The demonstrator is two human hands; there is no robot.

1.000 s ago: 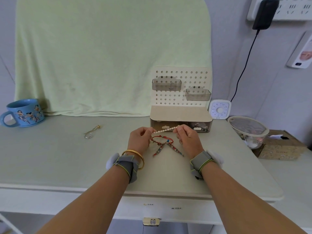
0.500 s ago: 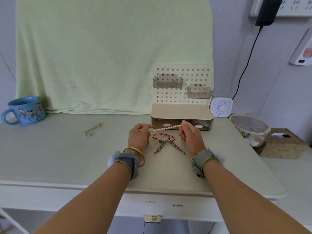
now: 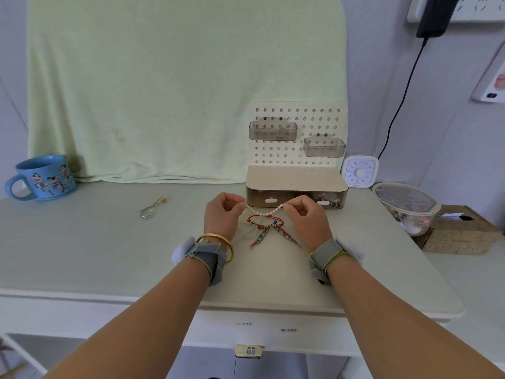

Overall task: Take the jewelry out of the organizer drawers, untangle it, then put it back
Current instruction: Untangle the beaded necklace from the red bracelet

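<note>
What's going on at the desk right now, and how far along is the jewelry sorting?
A person holds a pearl strand stretched between the left hand and right hand, just in front of the organizer. A red beaded bracelet lies on the desk under the strand, and a thin gold chain lies apart to the left. The organizer's drawers look shut, with some jewelry visible inside the right one, so nothing seems put back yet.

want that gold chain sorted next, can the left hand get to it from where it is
Probably yes, once it lets go. The left hand is pinching the pearl strand now. The gold chain lies to its left on bare table, with nothing between them.
</note>
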